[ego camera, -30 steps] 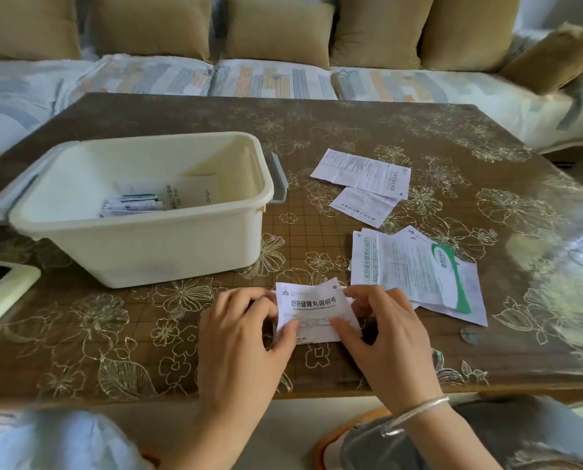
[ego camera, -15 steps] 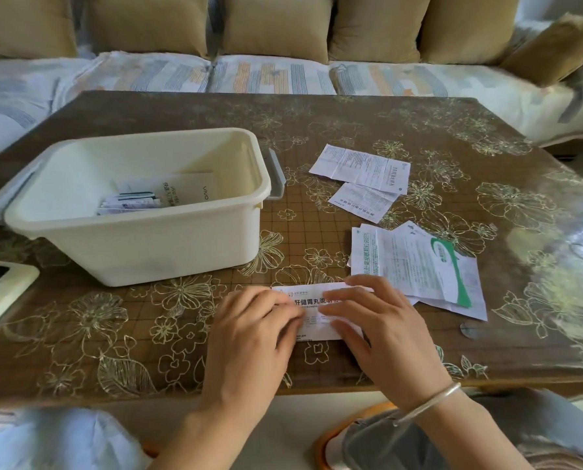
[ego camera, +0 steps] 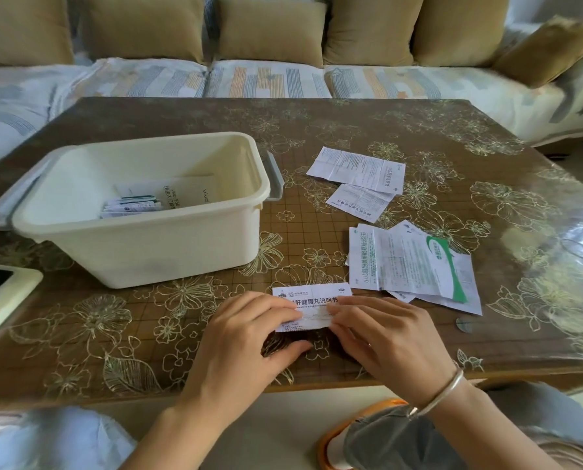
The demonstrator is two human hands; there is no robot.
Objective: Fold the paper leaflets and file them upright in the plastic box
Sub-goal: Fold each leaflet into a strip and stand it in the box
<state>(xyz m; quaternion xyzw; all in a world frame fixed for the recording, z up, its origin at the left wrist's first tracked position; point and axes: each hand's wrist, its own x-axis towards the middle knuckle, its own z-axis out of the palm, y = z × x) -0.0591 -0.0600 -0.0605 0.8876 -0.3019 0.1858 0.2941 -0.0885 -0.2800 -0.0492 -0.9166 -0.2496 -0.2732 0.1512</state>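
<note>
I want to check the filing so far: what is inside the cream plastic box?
Inside the cream plastic box, a bundle of small folded leaflets lies against a larger white booklet. The near wall hides the floor nearest the person.

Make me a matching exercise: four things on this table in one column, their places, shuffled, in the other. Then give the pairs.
1. phone
2. box
3. leaflet
4. leaflet pile

A. under both hands
B. right of the box, near side
C. left table edge
D. left half of the table, papers inside

Pairs: 1-C, 2-D, 3-A, 4-B. The left hand and right hand press the leaflet flat.
</note>
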